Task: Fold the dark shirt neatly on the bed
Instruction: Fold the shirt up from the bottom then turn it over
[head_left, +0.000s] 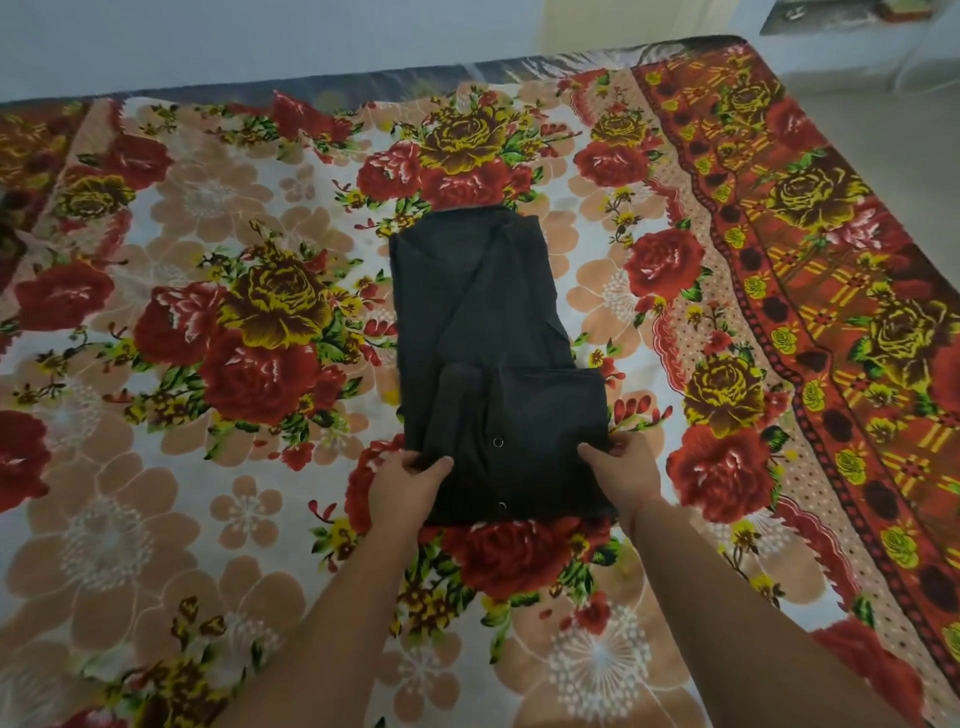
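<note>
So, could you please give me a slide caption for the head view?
Both hands, left hand and right hand, grip the near end of a partly folded dark shirt on a floral bedspread.

Both forearms are bare, sleeveless in view; a thin red thread (631, 514) circles the right wrist.

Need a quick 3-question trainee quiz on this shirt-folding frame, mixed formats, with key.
1. True or false: both hands grip the shirt at its near end.
2. The shirt lies on: A) a plain white sheet B) a floral bedspread C) a wooden table.
3. Fill in: two small round ___ show on the near folded part.

Key: 1 true: left hand and right hand pinch the near corners. 2 B. 3 snaps.
</note>
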